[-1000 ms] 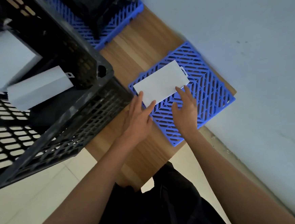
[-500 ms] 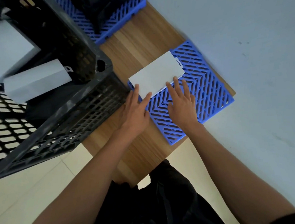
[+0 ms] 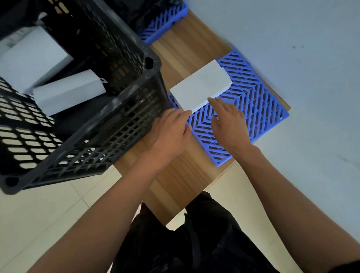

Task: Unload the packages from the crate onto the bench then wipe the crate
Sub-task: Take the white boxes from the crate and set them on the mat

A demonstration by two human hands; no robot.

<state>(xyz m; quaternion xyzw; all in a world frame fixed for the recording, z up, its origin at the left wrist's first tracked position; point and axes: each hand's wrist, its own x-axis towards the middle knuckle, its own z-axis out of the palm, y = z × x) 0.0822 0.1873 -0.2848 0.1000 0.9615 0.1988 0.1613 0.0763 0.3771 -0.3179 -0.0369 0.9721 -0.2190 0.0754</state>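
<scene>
Wood bench [image 3: 181, 50] ran along a pale wall, blue mat [image 3: 256, 100] on top. White package [image 3: 201, 86] lay flat on that mat, close by the black crate [image 3: 116, 111]. Left hand [image 3: 170, 132] sat loose, fingers straight, tips at the package's near corner. Right hand [image 3: 229, 121] was relaxed too, fingertips just touching the near edge, gripping nothing. Two more white packages [image 3: 70, 91] lay inside the crate.

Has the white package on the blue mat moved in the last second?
Yes. The white package slid toward the black crate, and now overhangs the blue mat edge nearest the crate.
</scene>
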